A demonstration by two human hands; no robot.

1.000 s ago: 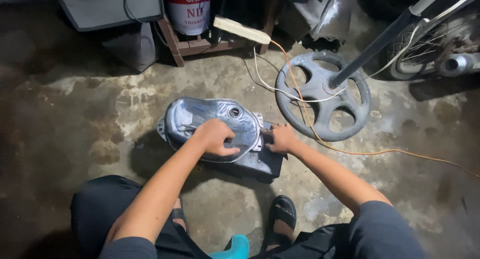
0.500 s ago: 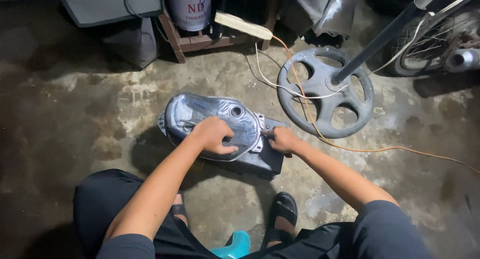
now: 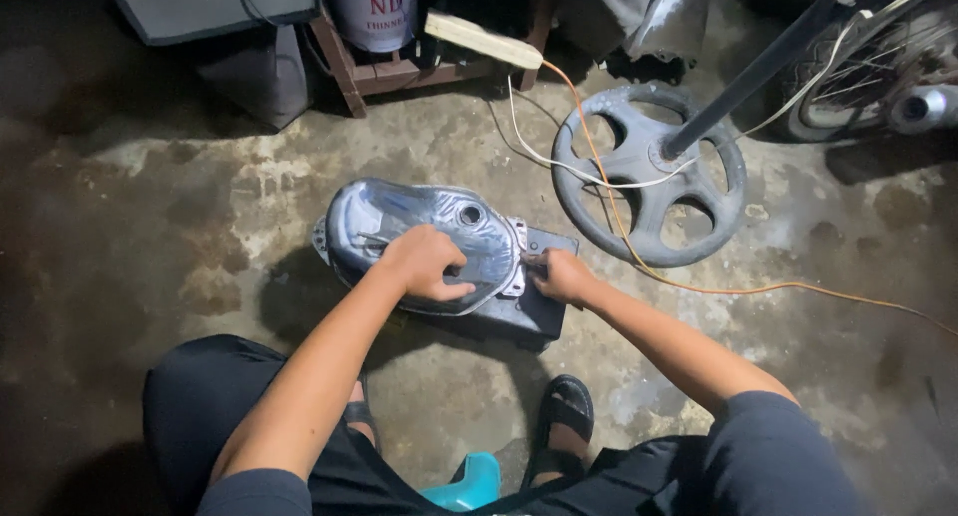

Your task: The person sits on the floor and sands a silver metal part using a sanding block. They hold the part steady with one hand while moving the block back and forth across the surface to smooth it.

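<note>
A shiny bare-metal fuel tank [image 3: 399, 217] with a round filler hole lies on a dark block [image 3: 524, 316] on the concrete floor. My left hand [image 3: 424, 261] presses on the tank's near side, fingers curled on its surface. My right hand [image 3: 561, 274] is closed at the tank's right end by a mounting bracket; whether it holds a small tool is hidden.
A round grey wheel-shaped stand base [image 3: 649, 172] with a dark pole sits to the right. White and orange cables [image 3: 699, 286] trail across the floor. A red and white can [image 3: 374, 12] stands on a wooden frame behind. A spoked wheel [image 3: 878, 57] is at top right.
Both hands stay on the tank in nearly the same places. The view has shifted slightly.
</note>
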